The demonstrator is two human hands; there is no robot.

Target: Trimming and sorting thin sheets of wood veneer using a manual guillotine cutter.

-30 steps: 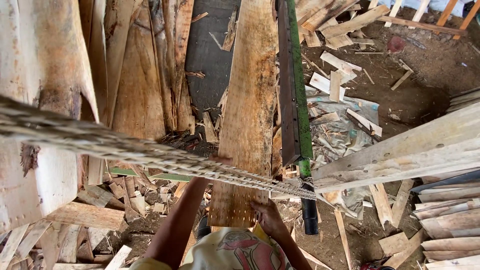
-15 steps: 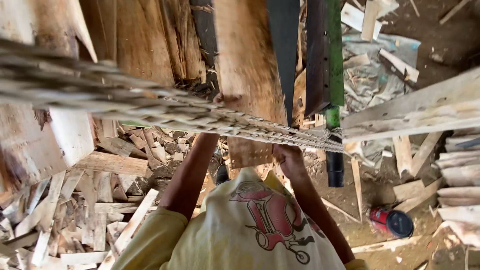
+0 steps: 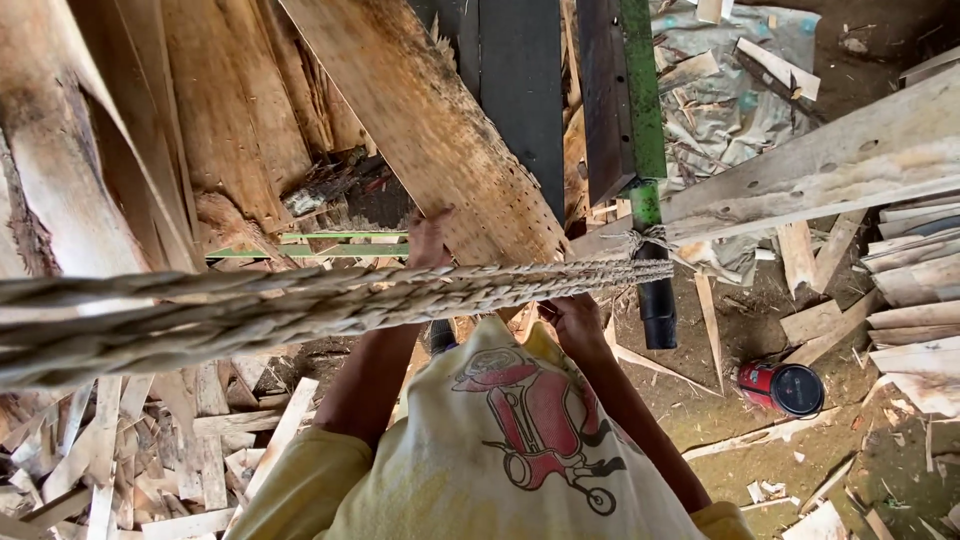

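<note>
Both hands grip a rough wooden plank [image 3: 430, 150]: left hand [image 3: 428, 240] on its edge, right hand [image 3: 578, 322] beneath, behind twisted rope [image 3: 330, 300]; a firm, even hold seems wise.

We see a pale tan plank [image 3: 440, 130] speckled with small dark dots. Our shirt [image 3: 520, 440] is yellow with a red print; the can [image 3: 780, 387] is red

Red can [image 3: 780, 387] on dirt, twisted rope [image 3: 300, 305] overhead
</note>
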